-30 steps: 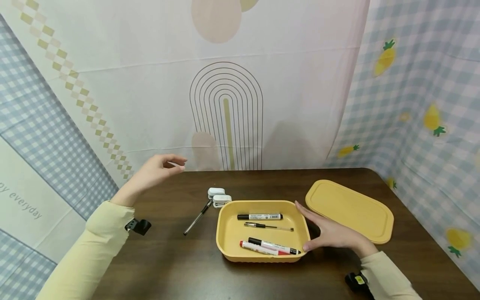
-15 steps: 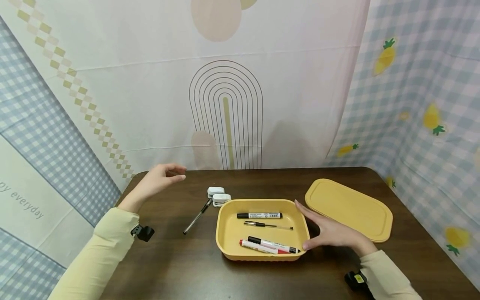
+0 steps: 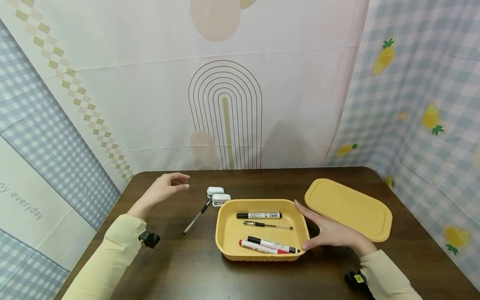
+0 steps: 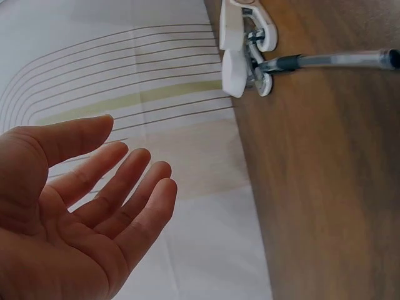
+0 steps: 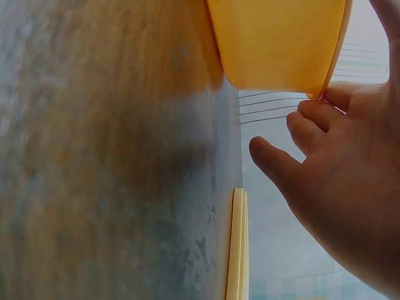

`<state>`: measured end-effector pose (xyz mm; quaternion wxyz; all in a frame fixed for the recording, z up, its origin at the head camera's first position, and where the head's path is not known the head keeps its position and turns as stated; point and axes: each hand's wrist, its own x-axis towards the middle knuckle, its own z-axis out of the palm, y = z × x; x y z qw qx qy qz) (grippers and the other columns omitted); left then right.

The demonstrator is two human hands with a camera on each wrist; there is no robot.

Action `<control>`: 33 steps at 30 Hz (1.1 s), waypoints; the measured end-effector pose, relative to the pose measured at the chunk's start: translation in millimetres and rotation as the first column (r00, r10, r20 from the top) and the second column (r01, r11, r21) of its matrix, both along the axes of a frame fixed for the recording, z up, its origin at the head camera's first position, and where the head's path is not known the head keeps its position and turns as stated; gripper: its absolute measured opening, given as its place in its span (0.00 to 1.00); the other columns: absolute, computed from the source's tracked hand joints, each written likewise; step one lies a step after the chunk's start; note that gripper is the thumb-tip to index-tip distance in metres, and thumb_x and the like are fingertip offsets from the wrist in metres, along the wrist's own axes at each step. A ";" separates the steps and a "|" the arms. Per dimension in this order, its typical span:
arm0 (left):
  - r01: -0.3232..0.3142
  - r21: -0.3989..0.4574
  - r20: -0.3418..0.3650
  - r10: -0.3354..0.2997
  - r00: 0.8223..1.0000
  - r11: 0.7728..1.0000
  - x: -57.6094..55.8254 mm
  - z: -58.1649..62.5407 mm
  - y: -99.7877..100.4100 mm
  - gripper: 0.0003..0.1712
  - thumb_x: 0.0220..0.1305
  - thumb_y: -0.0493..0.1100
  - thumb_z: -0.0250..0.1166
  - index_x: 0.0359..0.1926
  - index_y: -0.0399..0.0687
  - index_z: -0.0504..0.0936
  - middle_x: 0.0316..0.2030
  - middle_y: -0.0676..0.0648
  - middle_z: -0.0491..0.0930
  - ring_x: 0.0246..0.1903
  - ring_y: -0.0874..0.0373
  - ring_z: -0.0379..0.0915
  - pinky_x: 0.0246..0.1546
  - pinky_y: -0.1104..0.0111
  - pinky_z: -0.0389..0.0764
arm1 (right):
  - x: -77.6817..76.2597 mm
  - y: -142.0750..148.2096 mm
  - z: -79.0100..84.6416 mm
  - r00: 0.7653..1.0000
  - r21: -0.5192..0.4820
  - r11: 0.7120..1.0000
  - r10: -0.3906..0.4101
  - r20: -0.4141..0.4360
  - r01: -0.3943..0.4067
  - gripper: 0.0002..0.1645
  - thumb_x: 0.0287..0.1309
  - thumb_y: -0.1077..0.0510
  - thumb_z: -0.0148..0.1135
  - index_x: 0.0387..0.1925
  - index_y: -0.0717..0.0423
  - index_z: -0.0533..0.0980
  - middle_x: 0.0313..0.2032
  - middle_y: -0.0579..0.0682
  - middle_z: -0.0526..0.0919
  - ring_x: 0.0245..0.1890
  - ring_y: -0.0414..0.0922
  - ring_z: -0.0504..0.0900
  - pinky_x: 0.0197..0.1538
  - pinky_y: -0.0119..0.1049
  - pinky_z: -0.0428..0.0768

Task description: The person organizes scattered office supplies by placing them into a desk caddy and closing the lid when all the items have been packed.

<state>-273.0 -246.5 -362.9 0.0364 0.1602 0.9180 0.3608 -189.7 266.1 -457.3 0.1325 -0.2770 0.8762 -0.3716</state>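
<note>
My left hand (image 3: 163,189) hovers over the back left of the table, fingers loosely bent and holding nothing; its bare palm shows in the left wrist view. Nearest to it lie a clear gel pen (image 3: 196,217) with black ends and two small white staplers (image 3: 221,200), the pen's back end touching them. At the right end of a yellow plastic box (image 3: 220,233), my right hand (image 3: 333,230) rests its spread thumb and fingers on the rim. Inside the box are a black marker (image 3: 259,216), a gel pen (image 3: 268,226), another black-capped marker (image 3: 273,244) and a red marker (image 3: 258,247).
A yellow lid (image 3: 348,208) lies flat on the dark wood table (image 3: 180,271), behind and right of the box. Patterned cloth (image 3: 161,104) hangs along the table's back edge and at both sides.
My left hand has come down and slightly right, from in front of the cloth to over the table's back edge. My right hand and the box have stayed put.
</note>
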 end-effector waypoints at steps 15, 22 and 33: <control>0.020 -0.003 0.028 -0.020 0.999 1.000 -2.9 -38.2 5.0 0.21 0.68 0.42 0.65 0.58 0.34 0.80 0.48 0.39 0.84 0.45 0.48 0.81 0.45 0.58 0.79 | 0.0 -1.7 1.4 0.999 -0.019 1.000 0.000 0.032 0.001 0.71 0.52 0.48 0.78 0.81 0.34 0.36 0.79 0.57 0.41 0.75 0.59 0.48 0.66 0.68 0.60; 0.014 -0.006 0.051 -0.013 0.999 1.000 1.0 -54.3 4.9 0.21 0.68 0.40 0.65 0.57 0.31 0.80 0.46 0.39 0.84 0.45 0.47 0.81 0.46 0.56 0.80 | 0.6 -4.7 3.8 0.999 -0.006 1.000 -0.008 0.040 0.008 0.71 0.51 0.48 0.79 0.81 0.36 0.37 0.79 0.56 0.42 0.75 0.57 0.48 0.67 0.65 0.61; 0.009 -0.005 0.096 -0.009 0.995 1.000 -1.0 -71.4 12.6 0.22 0.67 0.41 0.67 0.57 0.32 0.81 0.46 0.41 0.85 0.44 0.50 0.81 0.43 0.61 0.80 | -0.2 -0.6 0.0 0.999 -0.021 1.000 -0.005 0.047 0.006 0.71 0.52 0.48 0.78 0.81 0.33 0.36 0.79 0.53 0.40 0.76 0.58 0.47 0.67 0.67 0.59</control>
